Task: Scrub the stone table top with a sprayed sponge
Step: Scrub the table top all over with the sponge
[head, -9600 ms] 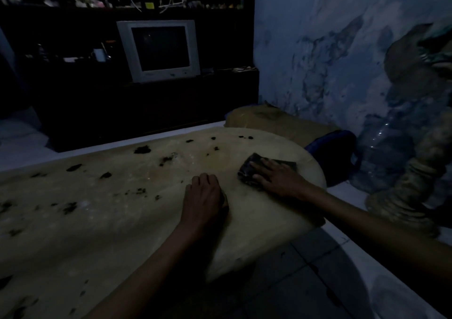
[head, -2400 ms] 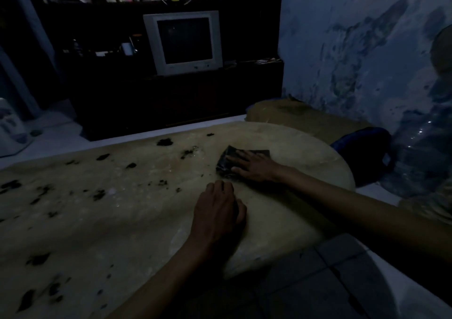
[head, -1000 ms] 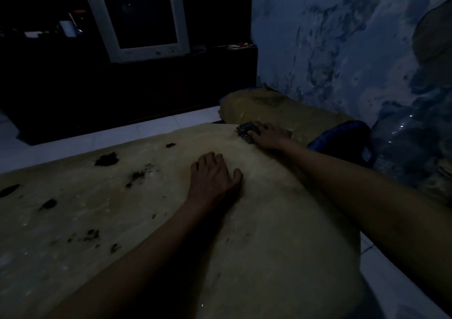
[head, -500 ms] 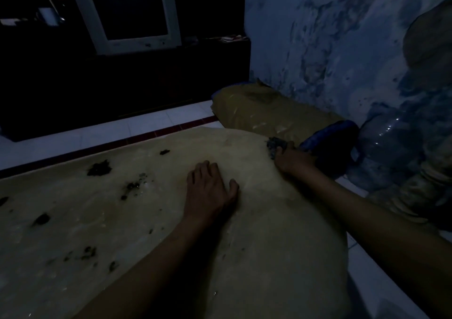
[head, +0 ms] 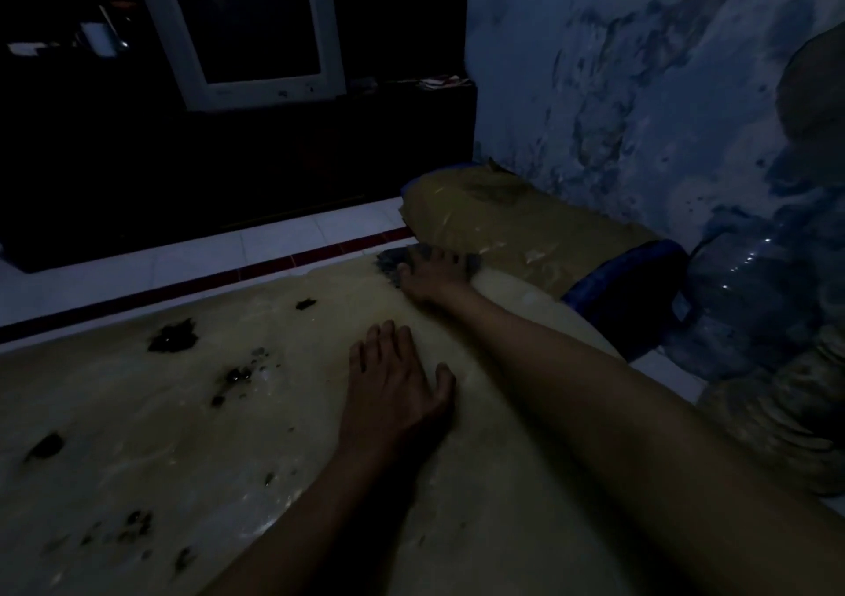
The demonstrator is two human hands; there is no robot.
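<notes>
The pale, dark-speckled stone table top (head: 192, 435) is seen spanning the lower view. The left hand (head: 393, 390) is laid flat on it, fingers straight. At the far edge, the dark rough sponge (head: 388, 261) is pressed under the right hand (head: 434, 273), protruding leftward beyond its fingers.
</notes>
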